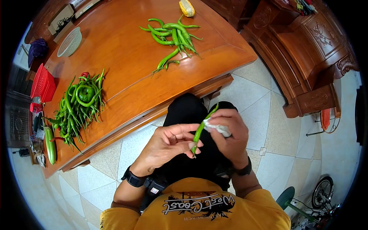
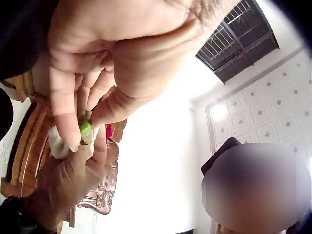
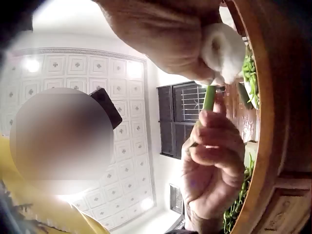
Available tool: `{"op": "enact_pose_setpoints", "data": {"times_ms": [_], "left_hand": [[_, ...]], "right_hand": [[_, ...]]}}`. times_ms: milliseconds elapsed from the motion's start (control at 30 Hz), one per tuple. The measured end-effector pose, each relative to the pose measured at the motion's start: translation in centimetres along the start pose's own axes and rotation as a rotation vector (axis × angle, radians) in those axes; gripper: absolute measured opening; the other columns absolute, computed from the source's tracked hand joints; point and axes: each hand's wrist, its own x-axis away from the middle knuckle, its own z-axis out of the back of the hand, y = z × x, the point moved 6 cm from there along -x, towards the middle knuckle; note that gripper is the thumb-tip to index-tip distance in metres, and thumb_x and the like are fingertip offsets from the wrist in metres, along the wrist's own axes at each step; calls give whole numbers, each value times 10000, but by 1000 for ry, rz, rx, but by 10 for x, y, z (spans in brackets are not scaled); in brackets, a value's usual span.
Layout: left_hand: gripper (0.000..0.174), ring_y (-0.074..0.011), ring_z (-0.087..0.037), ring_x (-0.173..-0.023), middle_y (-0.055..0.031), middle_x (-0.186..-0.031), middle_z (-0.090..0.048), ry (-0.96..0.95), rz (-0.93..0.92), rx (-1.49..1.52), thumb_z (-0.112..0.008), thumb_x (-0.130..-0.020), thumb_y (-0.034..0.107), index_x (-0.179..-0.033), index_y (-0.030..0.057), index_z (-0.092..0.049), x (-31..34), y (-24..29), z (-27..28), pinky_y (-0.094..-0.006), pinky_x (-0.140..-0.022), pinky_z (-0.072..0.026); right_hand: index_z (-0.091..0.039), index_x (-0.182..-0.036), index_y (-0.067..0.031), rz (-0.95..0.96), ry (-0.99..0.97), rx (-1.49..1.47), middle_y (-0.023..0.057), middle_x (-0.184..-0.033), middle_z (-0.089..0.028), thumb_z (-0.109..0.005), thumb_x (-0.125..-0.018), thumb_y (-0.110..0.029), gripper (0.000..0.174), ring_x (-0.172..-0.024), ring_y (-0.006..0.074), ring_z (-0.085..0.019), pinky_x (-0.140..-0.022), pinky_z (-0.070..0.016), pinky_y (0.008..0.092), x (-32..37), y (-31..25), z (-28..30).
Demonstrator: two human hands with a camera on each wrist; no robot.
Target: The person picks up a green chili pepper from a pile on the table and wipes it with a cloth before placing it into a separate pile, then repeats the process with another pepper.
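- Left hand pinches a green pepper; right hand grips a white wad against it.
- Large pepper heap, smaller heap and pale colander occupy the wooden table.

Down we look from the head view, table at eleven o'clock; the left wrist view crowds the left hand, facing upward, ceiling at three; the right wrist view, similarly close, faces upward too, ceiling at ten. All three share the green pepper!

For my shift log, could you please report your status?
Left fingers pinching green pepper; right fingers gripping white cloth against it; nothing visibly in the way.
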Motion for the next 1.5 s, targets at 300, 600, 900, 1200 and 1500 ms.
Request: {"op": "enact_pose_setpoints", "data": {"times_ms": [300,600,900,1200,1500], "left_hand": [[433,-190,-681,-780,-151,-1015,-652,-65,83,42,-507,-887,-67,-1313,6,-493,2,-2,-3,-258,-660,-579],[411,-166,-668,-745,-135,-985,-652,-28,72,44,-472,-899,-51,-1306,3,-501,2,-2,-1,-238,-636,-564],[403,-148,-655,-672,-128,-904,-662,-100,113,21,-529,-876,-47,-1276,0,-534,4,-7,-1,-239,-615,-554],[383,-133,-636,-688,-110,-907,-661,-90,77,-7,-534,-890,-27,-1272,-5,-538,1,-3,-1,-240,-613,-546],[348,-162,-660,-702,-103,-907,-655,9,4,0,-563,-889,-17,-1237,-16,-565,0,-5,4,-251,-584,-552]], "right_hand": [[-647,-921,-51,-12,82,90,93,-982,-600,-700,-718,63,239,-830,203,-612,-691,-501,281,1,4,10],[-663,-899,-35,17,-56,-68,99,-972,-604,-711,-705,72,227,-815,196,-614,-699,-496,268,5,-7,-7],[-654,-920,-53,-11,122,87,90,-973,-602,-712,-709,53,243,-833,192,-600,-693,-486,279,1,8,15],[-656,-921,-44,-29,16,-14,83,-964,-596,-719,-711,49,238,-816,190,-607,-689,-488,268,5,1,1],[-658,-883,-43,9,-124,-120,95,-942,-612,-730,-689,58,231,-805,191,-619,-693,-493,270,10,-10,-15]]}}
